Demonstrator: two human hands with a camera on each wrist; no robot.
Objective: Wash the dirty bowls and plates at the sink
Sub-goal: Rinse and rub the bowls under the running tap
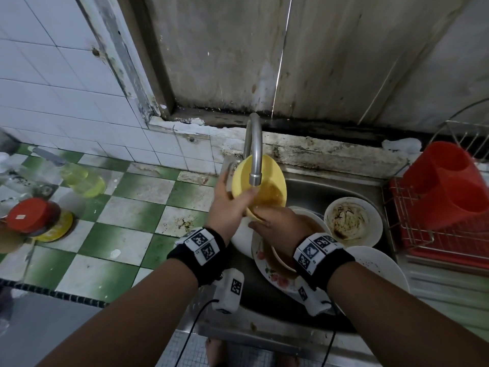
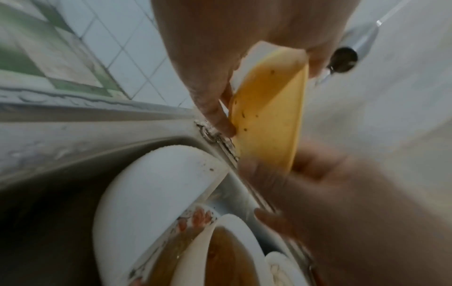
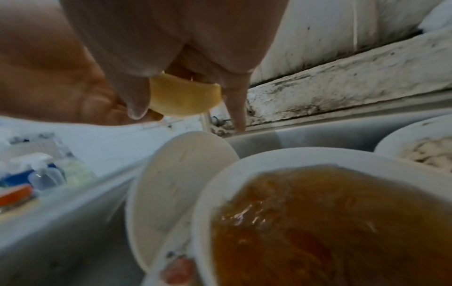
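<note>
A yellow bowl (image 1: 272, 192) is tilted on edge right under the faucet spout (image 1: 255, 178), over the sink (image 1: 330, 186). My left hand (image 1: 235, 197) grips its left rim, thumb inside and fingers behind. My right hand (image 1: 262, 217) holds the lower rim. In the left wrist view dark specks dot the yellow bowl (image 2: 269, 116), pinched by my left hand (image 2: 220, 108) above my right hand (image 2: 342, 193). The right wrist view shows my right hand (image 3: 186, 108) around the bowl's edge (image 3: 186, 96). I cannot tell whether water runs.
Dishes pile up in the sink: a white bowl of brown liquid (image 3: 318, 222) on a floral plate (image 1: 267, 271), a stained white bowl (image 1: 349, 218), and white plates (image 1: 375, 266). A red utensil holder (image 1: 444, 186) stands in the rack at right. Soap bottle (image 1: 82, 176) and red-lidded jar (image 1: 29, 215) sit left.
</note>
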